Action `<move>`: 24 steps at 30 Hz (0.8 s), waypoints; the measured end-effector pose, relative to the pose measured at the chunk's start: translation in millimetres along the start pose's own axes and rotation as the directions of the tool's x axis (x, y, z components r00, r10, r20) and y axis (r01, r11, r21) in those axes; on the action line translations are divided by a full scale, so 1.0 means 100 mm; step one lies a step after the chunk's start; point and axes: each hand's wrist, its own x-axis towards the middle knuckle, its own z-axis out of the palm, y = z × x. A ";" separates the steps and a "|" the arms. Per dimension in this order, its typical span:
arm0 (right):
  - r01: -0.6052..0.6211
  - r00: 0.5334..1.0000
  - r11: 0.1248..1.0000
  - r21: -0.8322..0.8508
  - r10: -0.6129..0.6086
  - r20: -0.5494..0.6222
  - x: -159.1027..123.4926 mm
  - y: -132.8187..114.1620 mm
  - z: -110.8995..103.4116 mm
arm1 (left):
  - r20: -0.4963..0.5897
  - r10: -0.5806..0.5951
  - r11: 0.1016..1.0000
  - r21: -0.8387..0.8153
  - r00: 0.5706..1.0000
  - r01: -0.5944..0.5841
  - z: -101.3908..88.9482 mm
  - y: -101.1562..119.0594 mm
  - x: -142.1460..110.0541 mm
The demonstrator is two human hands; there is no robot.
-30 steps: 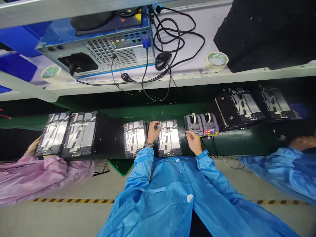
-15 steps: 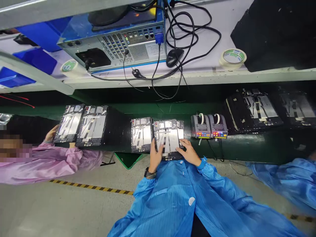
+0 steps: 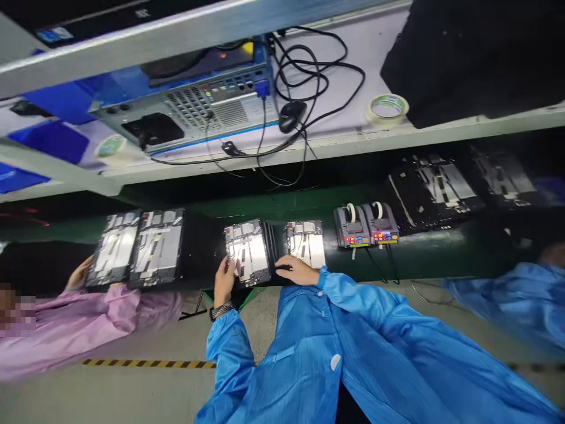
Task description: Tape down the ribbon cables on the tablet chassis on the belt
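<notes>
A stack of opened tablet-like devices (image 3: 249, 253), silver plates and dark frames showing, sits in front of me on the bench. My left hand (image 3: 224, 284) grips the left edge of the stack's top device, thumb over its face. At the stack's right side, my right hand (image 3: 298, 271) has its fingers stretched toward the edge; contact there is hard to make out. That hand covers the lower left part of a second opened device (image 3: 306, 238). Several dark edges show along the right of the stack.
Two grey tape dispensers (image 3: 366, 227) stand right of the devices. More opened devices (image 3: 445, 182) lie farther right. Left, a co-worker in a pink sleeve (image 3: 88, 330) handles two devices (image 3: 156, 247). Above, a shelf (image 3: 335, 147) holds a computer case (image 3: 189, 112), cables and a tape roll (image 3: 388, 109).
Both hands have moved left, from the right-hand device to the left stack. A device appears to have gone onto that stack, and the right-hand pile looks lower. The camera view has shifted.
</notes>
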 end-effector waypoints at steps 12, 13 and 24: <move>-0.290 0.332 0.837 0.464 0.543 -0.771 -1.53 1.25 -1.49 | 0.031 0.428 0.904 -0.014 0.903 -0.428 1.07 0.87 -0.52; -0.290 0.355 0.840 0.458 0.539 -0.764 -1.44 1.30 -1.52 | 0.092 0.409 0.912 -0.029 0.908 -0.408 1.23 0.86 -0.54; -0.254 0.477 0.838 0.483 0.543 -0.691 -1.54 1.41 -1.36 | 0.342 -0.053 0.992 -0.093 0.938 0.090 1.84 -0.06 -0.69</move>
